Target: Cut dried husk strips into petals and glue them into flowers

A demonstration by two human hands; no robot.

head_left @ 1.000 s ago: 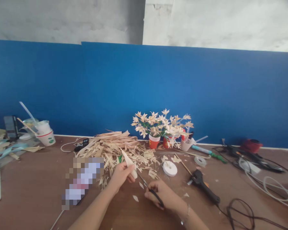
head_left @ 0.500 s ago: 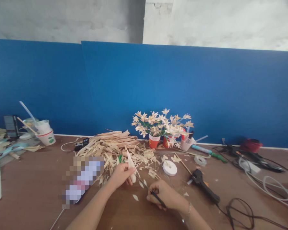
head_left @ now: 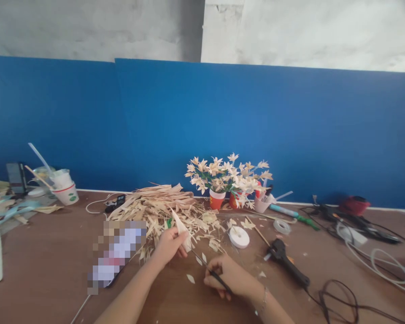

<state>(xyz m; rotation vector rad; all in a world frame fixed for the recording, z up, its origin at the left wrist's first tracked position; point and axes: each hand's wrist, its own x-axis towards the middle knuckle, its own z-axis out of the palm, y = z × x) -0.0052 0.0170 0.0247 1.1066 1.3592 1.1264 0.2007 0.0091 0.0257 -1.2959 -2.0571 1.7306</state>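
Observation:
My left hand (head_left: 171,246) pinches a pale, pointed piece of dried corn husk (head_left: 179,225) between thumb and fingers, its tip standing up and away from me. My right hand (head_left: 224,275) is closed around the black handles of a pair of scissors (head_left: 216,275). Their thin blades reach up and left to the lower end of the husk, close by my left fingertips. Small cut husk petals (head_left: 191,279) lie on the table below and between my hands. Behind them spreads a heap of dried husk strips and scraps (head_left: 155,202).
Husk flowers (head_left: 219,173) stand in red cups (head_left: 217,200) at the back. A white tape roll (head_left: 239,237) and a black glue gun (head_left: 288,265) with its cord lie to the right. A phone (head_left: 118,256), blurred out, is at left; a white cup (head_left: 65,193) stands farther left.
The husk piece has tilted to the left in my left hand. My right hand has shifted slightly left, bringing the scissors' blades up to the husk's lower end.

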